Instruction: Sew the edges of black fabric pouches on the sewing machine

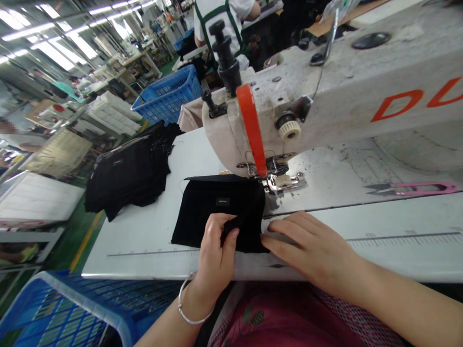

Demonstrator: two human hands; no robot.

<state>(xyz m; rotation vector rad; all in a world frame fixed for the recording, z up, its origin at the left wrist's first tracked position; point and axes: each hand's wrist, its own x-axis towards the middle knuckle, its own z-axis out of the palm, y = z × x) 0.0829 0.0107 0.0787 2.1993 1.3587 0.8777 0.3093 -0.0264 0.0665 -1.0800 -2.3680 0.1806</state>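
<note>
A black fabric piece with a small label lies on the white sewing table, its upper right edge by the presser foot of the sewing machine. My left hand, a bracelet on its wrist, pinches a folded part of the fabric between thumb and fingers. Beside the fabric's right edge, my right hand rests with its fingers spread, the fingertips at the cloth's border. An orange guard hangs on the machine head above the foot.
A stack of black fabric pieces sits at the table's left edge. Pink-handled snips lie at the right. Blue crates stand below the table at lower left and behind it. A person is beyond the machine.
</note>
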